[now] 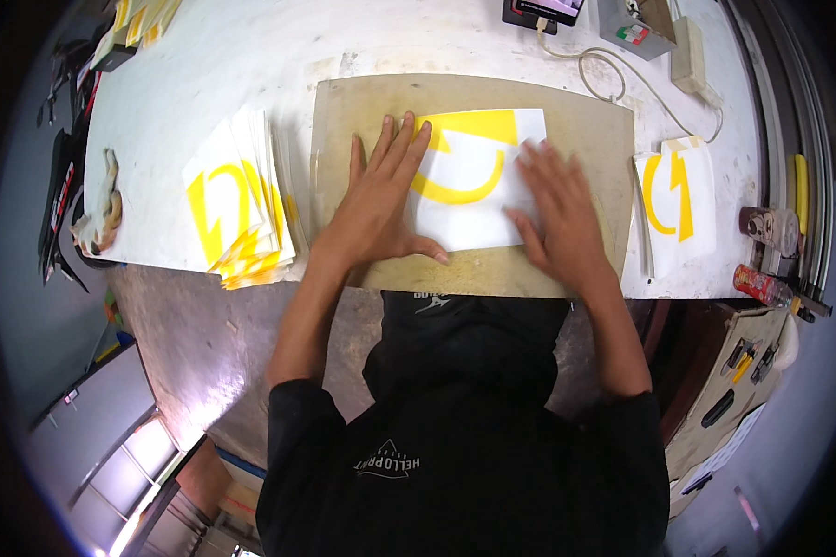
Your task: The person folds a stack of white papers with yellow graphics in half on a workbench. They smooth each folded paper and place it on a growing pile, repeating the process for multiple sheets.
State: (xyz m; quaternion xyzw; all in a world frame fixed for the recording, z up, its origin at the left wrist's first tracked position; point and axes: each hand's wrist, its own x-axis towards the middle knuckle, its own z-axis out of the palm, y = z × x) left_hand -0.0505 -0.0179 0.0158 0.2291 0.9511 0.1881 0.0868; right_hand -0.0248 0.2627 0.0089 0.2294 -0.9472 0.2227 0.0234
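white sheet (475, 170) bears yellow shapes; left hand (390, 195) on left edge, blurred right hand (561, 215) over right; fingers apart. far-right grey box (659, 40): contents unclear.

Legible white lettering (385, 462) on black fabric shirt (464, 506), well bodyward of bare left hand (379, 204). Partial white print (433, 301) on black lap cloth (469, 348), just bodyward of left thumb. Red-labelled bottle (760, 284), right of bare right hand (559, 218): print too small.

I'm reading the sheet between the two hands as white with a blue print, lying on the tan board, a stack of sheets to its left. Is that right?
Not quite: the head view shows the print on the white sheet is yellow, not blue. The tan board and stack of sheets are as you say.
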